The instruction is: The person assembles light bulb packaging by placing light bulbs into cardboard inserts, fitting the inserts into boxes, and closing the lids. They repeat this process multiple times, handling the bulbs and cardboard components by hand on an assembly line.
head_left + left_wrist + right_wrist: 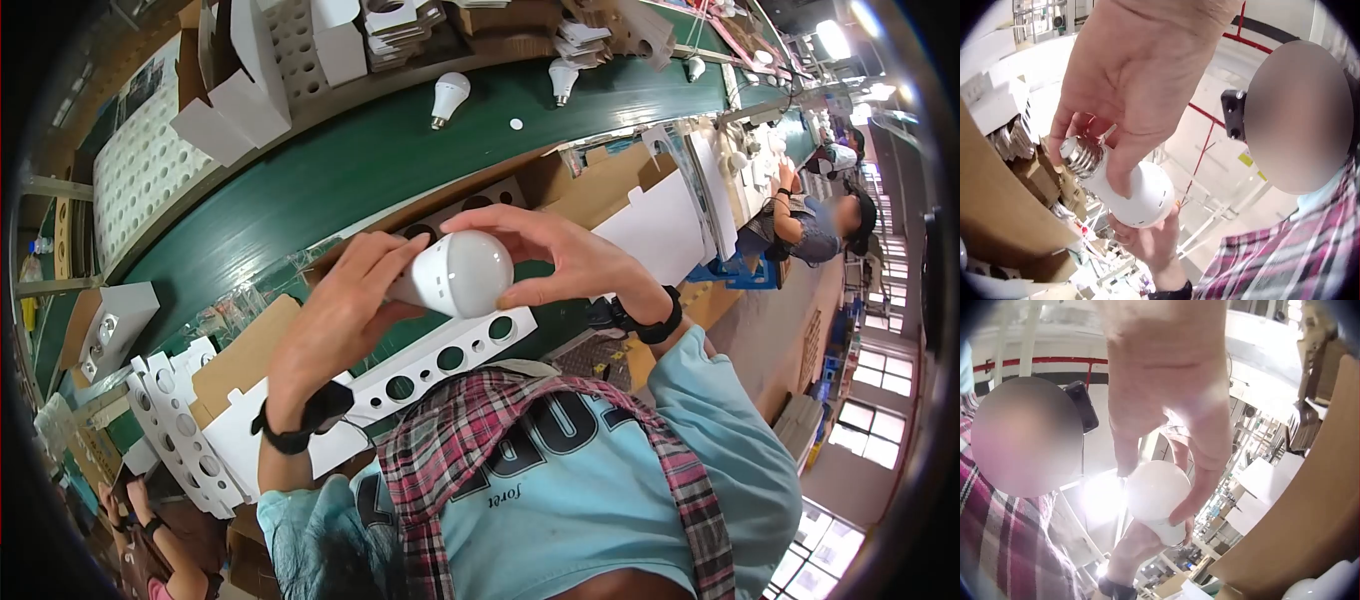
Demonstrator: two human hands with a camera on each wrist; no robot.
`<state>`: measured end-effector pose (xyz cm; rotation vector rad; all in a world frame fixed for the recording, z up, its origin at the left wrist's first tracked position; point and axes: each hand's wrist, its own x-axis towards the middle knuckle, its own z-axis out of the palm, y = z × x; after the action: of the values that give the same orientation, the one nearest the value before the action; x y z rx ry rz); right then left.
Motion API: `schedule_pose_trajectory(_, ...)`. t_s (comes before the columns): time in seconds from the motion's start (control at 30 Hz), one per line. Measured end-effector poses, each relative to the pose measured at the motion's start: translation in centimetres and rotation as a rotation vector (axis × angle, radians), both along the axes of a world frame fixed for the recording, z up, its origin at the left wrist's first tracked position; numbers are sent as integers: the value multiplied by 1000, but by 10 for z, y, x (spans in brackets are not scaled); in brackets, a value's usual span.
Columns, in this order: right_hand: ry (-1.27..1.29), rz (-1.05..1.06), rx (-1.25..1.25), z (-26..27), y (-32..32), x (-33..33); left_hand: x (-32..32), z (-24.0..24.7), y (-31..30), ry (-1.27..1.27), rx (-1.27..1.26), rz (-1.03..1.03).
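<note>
A white bulb (476, 272) is held between both hands over an open carton. The left hand (345, 300) grips its narrow end; in the left wrist view that hand (1138, 75) has its thumb on the white body (1141, 194) and fingers around the silver screw base (1083, 156). The right hand (560, 255) holds the round dome between thumb and fingers. From the right wrist view, the right hand (1172, 394) spans the dome (1159, 487), with the base end toward the left hand (1138, 547).
Two bulbs (451, 95) (563, 80) lie on the green belt (360, 130) beyond the carton (600, 190). A white cutout insert (425, 370) rests near the torso. An open white box (235, 100) stands at upper left; another person (810, 225) is at right.
</note>
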<state>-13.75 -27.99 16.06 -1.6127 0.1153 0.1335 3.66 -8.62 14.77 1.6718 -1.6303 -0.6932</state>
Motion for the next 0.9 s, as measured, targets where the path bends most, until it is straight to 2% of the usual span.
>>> schedule_pose_trajectory(0.1, 105, -112, 123, -25, -24, -24, -22, -32, -14, 161, -36, 98)
schedule_pose_trajectory(0.17, 145, -181, 66, -48, -44, -35, -33, -59, -19, 202, -43, 195)
schedule_pose_trajectory(0.27, 226, -201, -76, -82, -62, -42, -42, -128, -11, -157, -11, 230)
schedule_pose_trajectory(0.37, 243, -212, -136, -113, -70, -37, -46, -159, -4, -364, 32, 227)
schedule_pose_trajectory(0.5, 331, -297, -326, -126, -69, -9, -44, -166, -5, -437, 44, 255)
schedule_pose_trajectory(0.6, 407, -207, -496, -140, -67, 8, -48, -168, -5, -389, 25, 297)
schedule_pose_trajectory(0.8, 171, -212, -750, -172, -36, 21, -52, -167, -4, -363, 44, 306)
schedule_pose_trajectory(0.83, 90, -120, -824, -169, -34, 24, -52, -168, -3, -354, 38, 318)
schedule_pose_trajectory(0.9, 44, -75, -898, -177, -37, 24, -52, -169, -5, -342, 22, 343)
